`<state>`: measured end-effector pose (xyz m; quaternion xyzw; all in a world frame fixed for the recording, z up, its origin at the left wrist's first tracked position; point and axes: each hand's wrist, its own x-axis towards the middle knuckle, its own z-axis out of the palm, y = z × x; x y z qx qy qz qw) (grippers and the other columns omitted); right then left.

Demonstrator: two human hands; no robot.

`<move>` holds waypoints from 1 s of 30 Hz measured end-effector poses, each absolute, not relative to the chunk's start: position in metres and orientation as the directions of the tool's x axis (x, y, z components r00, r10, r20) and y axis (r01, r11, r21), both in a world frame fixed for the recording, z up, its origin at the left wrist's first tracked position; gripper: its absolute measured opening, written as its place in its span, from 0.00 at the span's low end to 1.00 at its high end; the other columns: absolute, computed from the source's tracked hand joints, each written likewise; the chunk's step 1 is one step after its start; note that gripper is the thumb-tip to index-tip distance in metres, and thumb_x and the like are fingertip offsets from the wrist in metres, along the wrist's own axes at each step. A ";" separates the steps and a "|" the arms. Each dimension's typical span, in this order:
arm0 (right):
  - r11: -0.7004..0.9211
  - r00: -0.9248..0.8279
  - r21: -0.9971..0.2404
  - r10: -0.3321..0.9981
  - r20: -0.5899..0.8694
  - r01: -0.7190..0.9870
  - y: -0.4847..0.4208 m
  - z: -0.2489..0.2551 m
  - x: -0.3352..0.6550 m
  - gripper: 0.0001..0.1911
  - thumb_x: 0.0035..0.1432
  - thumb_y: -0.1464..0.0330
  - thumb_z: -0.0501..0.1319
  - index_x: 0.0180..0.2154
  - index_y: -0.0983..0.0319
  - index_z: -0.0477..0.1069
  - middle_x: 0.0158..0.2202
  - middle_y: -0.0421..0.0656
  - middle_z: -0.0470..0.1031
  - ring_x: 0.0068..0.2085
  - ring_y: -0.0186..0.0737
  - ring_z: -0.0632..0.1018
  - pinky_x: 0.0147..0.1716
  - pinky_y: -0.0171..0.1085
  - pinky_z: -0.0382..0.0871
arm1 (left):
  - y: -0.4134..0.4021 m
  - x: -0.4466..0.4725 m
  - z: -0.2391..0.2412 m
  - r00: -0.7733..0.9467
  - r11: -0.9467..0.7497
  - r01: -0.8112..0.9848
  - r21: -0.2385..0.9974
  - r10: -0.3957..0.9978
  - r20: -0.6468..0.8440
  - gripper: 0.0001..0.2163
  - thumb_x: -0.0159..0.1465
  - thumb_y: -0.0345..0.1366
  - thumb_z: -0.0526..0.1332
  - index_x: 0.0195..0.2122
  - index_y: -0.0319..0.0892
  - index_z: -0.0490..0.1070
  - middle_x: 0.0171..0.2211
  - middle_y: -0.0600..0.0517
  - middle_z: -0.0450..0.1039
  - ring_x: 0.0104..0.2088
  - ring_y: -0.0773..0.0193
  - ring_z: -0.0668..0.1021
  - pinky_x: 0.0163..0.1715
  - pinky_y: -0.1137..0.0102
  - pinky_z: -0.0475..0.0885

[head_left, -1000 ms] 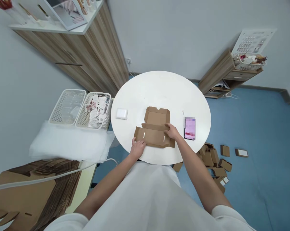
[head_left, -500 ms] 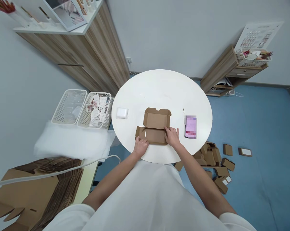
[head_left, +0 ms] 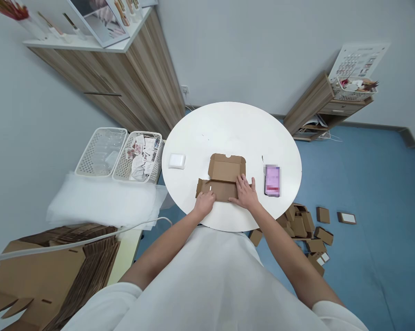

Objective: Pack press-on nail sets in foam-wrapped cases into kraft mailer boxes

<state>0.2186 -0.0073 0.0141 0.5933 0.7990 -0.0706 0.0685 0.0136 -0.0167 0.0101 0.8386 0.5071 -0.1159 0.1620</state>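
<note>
A flat-folded brown cardboard box (head_left: 227, 169) lies opened out on the white round table (head_left: 228, 124), its lid part away from me and its tray part close to me. My left hand (head_left: 204, 203) is closed on the near left edge of the box, fingers curled over it. Across the right end of the tray part rests my right hand (head_left: 247, 195), fingers stretched and apart, covering the right side flap in part. A phone (head_left: 272, 180) with a blurred pink screen lies to the right. On the left is a small white packet (head_left: 177, 161).
Two white baskets (head_left: 122, 175) stand left of the table, one holding printed cards. Nearby are white translucent sheets (head_left: 100, 202) and stacked flat cardboard (head_left: 48, 276), crossed by a white cable (head_left: 124, 230). Small brown boxes (head_left: 298, 225) lie on the blue floor at right.
My right hand has spread its fingers and laid them flatter over the box's right end. My left hand keeps to the near left edge. The view has shifted slightly.
</note>
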 end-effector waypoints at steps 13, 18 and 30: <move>0.273 -0.267 -0.014 0.925 -0.270 0.962 -0.012 0.003 0.211 0.56 0.37 0.43 0.57 0.60 0.66 0.40 0.61 0.57 0.45 0.61 0.59 0.41 0.53 0.60 0.24 | -0.033 -0.003 0.007 0.309 -0.260 0.902 0.344 0.946 -0.097 0.21 0.56 0.30 0.56 0.52 0.43 0.59 0.53 0.42 0.60 0.54 0.51 0.62 0.50 0.58 0.56; 0.250 -0.252 -0.045 0.924 -0.287 0.967 -0.014 0.001 0.212 0.54 0.39 0.44 0.56 0.60 0.65 0.38 0.62 0.56 0.42 0.62 0.58 0.38 0.53 0.60 0.26 | -0.044 -0.043 -0.011 -0.094 0.201 0.807 0.554 0.972 -0.216 0.36 0.53 0.36 0.60 0.59 0.37 0.43 0.53 0.39 0.57 0.46 0.56 0.70 0.46 0.62 0.64; 0.222 -0.233 -0.070 0.917 -0.324 0.973 -0.026 -0.001 0.197 0.55 0.39 0.47 0.58 0.60 0.63 0.36 0.62 0.54 0.40 0.62 0.54 0.38 0.54 0.59 0.29 | -0.023 -0.045 -0.031 -0.060 0.267 0.662 0.700 0.950 -0.306 0.13 0.55 0.34 0.57 0.43 0.39 0.69 0.31 0.50 0.72 0.32 0.64 0.73 0.35 0.70 0.68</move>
